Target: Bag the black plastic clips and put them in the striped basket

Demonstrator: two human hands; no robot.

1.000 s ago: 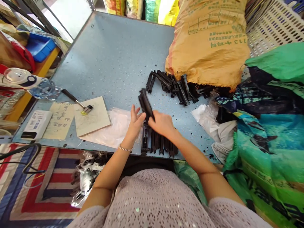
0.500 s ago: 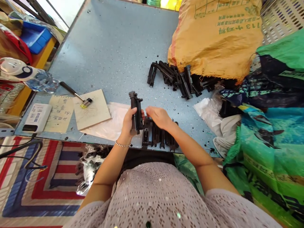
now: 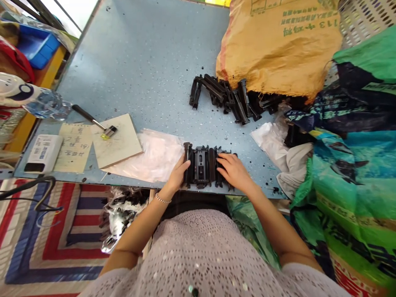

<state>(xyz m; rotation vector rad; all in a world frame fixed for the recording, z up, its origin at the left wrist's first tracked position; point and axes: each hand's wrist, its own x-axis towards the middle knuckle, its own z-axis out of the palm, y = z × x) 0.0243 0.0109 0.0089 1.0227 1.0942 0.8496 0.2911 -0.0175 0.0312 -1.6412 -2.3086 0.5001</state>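
Note:
Several long black plastic parts (image 3: pixel 201 165) stand side by side in a row at the table's front edge. My left hand (image 3: pixel 177 173) is closed around the leftmost black plastic part (image 3: pixel 187 153), thumb on top, with its other fingers mostly hidden. At the row's right end lies my right hand (image 3: pixel 234 170), fingers stretched out and slightly apart over the parts there. It partly covers those parts. Farther back, a loose heap of similar black parts (image 3: pixel 236 103) spills from the mouth of an orange woven sack (image 3: pixel 278 53).
Left of the row, a pinkish plastic sheet (image 3: pixel 157 152) lies partly under a pale square board (image 3: pixel 119 144). A black-handled hammer (image 3: pixel 89 116) rests across the board. Nearby are a handwritten note (image 3: pixel 72 150) and a white box (image 3: pixel 43 152). Green-blue bags (image 3: pixel 349 173) crowd the right side.
The black part held up in my left hand has come down to the left end of the row. My right hand has moved right and down onto the parts there.

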